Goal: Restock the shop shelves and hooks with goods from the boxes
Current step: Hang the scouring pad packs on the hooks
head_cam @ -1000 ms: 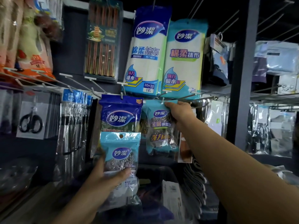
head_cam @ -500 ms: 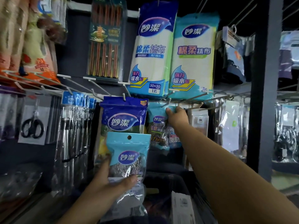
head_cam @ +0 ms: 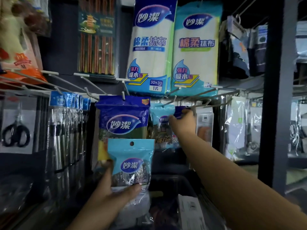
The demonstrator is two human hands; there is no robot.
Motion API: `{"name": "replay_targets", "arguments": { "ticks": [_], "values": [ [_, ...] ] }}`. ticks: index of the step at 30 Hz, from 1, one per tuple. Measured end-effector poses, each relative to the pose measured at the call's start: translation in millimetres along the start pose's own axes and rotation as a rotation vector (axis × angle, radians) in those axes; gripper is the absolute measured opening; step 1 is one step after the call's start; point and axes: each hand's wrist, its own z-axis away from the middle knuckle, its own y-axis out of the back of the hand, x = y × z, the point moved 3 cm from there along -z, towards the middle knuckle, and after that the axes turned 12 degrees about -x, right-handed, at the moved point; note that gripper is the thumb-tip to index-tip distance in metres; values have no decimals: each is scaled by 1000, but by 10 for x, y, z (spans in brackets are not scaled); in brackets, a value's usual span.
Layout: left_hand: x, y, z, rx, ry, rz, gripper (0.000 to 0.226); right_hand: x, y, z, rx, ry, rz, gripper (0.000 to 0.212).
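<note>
Crowded hook row [head_cam: 186,98], hanging packs [head_cam: 123,118] on both sides, open gap below

Location, as I see it through the head camera: a household-goods shop aisle. Evidence: wire display hooks [head_cam: 187,97] on a dark back panel; branded cleaning-cloth packs [head_cam: 151,47] hanging in rows; boxed chopsticks [head_cam: 97,44]; carded scissors [head_cam: 15,130]; bagged scourer packs [head_cam: 123,118]; more packaged stock on neighbouring racks.
</note>
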Motion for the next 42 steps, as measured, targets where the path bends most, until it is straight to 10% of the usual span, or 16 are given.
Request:
{"name": "replay_targets", "arguments": {
  "ticks": [11,33,39,42],
  "values": [
    [-6,-434,73,-47,51,42,51,32,117,1210,-643,-117,-357,20],
    [-47,-78,310,60,205,-163,11,-636,577,627,-270,85,-360,3],
    [184,-479,230,-54,34,-228,70,-466,471,1297,-142,265,3,15],
    [270,-701,176,7,39,-303,60,-395,439,1481,-128,269,65,24]
  ]
}}
